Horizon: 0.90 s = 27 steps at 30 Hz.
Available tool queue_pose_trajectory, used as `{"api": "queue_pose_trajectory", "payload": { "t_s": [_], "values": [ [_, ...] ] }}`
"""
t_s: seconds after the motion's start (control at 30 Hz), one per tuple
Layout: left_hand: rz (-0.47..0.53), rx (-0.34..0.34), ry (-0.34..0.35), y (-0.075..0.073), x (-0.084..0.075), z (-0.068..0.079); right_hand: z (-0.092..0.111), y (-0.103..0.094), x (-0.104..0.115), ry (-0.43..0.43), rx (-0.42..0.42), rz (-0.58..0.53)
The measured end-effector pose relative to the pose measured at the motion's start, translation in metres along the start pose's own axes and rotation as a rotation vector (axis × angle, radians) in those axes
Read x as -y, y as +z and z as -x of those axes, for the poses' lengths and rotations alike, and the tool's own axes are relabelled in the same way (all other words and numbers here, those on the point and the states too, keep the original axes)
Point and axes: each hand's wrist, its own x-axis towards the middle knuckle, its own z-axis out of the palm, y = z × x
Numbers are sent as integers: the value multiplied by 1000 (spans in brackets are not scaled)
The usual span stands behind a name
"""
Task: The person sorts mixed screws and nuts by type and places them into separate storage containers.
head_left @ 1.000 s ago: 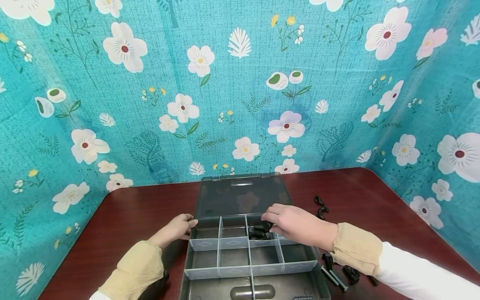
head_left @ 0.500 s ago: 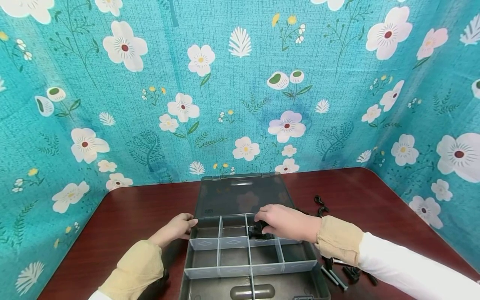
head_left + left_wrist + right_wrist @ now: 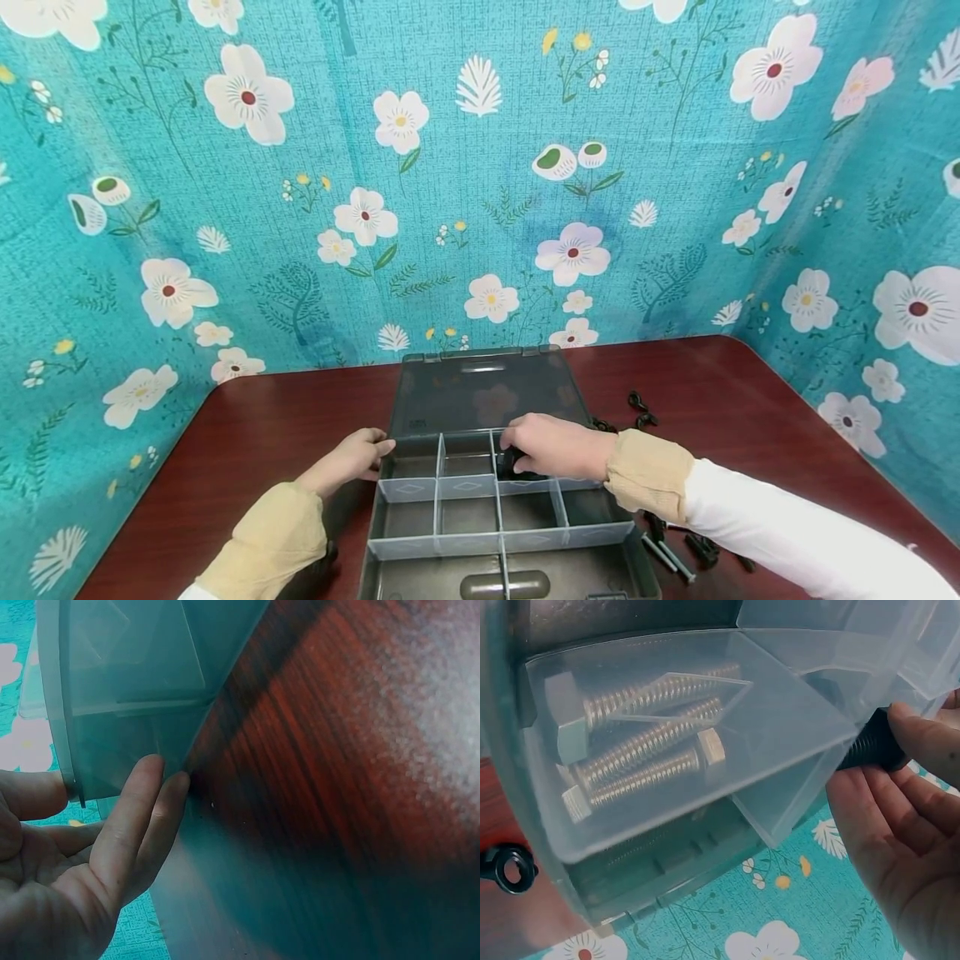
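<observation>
A dark, see-through compartment box (image 3: 491, 543) stands open on the table, its bays split by pale dividers. My right hand (image 3: 551, 446) reaches into the third bay of the back row. In the right wrist view its fingertips and thumb pinch a black bolt (image 3: 874, 742) with visible thread. Other black pieces in that bay are mostly hidden by the hand. Several silver hex bolts (image 3: 641, 735) lie in the neighbouring bay. My left hand (image 3: 348, 460) rests on the box's far left corner; in the left wrist view straight fingers (image 3: 131, 825) touch its outer wall.
The dark lid (image 3: 487, 392) lies folded back behind the box. To the right are black ring-ended pieces (image 3: 637, 400), silver rods (image 3: 667, 557) and black parts (image 3: 701, 548), partly under the right forearm. A flowered cloth (image 3: 480, 183) hangs behind the table.
My right hand has moved left and slightly down into the back-row bay, covering more of the black pieces. The left hand and the box stay put.
</observation>
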Motion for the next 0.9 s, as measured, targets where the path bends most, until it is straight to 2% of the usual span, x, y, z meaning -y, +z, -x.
{"api": "queue_pose_trajectory", "payload": {
  "t_s": [0.17, 0.3, 0.63, 0.8, 0.9],
  "values": [
    [1, 3, 0, 0, -1, 1, -3, 0, -3, 11, -7, -9],
    [4, -2, 1, 0, 1, 2, -1, -8, -7, 39, -20, -10],
    [13, 8, 9, 0, 1, 3, 18, -32, -23, 74, 40, 1],
    [13, 2, 7, 0, 1, 1, 27, -44, -32, 149, 99, -20],
    [2, 4, 9, 0, 1, 1, 32, -48, -39, 204, 134, -70]
  ]
}}
